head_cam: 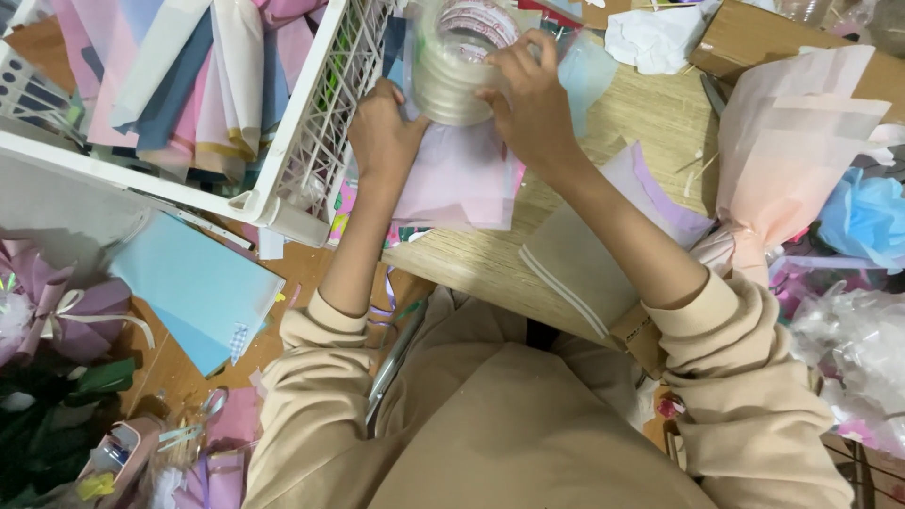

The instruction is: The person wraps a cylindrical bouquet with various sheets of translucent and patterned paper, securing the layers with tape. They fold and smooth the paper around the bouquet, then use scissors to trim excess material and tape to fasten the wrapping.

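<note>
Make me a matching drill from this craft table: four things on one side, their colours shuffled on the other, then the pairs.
Things:
1. tape roll, held in both hands
2. paper sheet on the floor
3. crate of papers
4. wrapped bouquet cone at the right

Colours:
A. white
B. peach-pink
C. clear
D. light blue

Pairs: 1-C, 2-D, 3-A, 4-B. The left hand and right hand grip the tape roll over a pink sheet.
</note>
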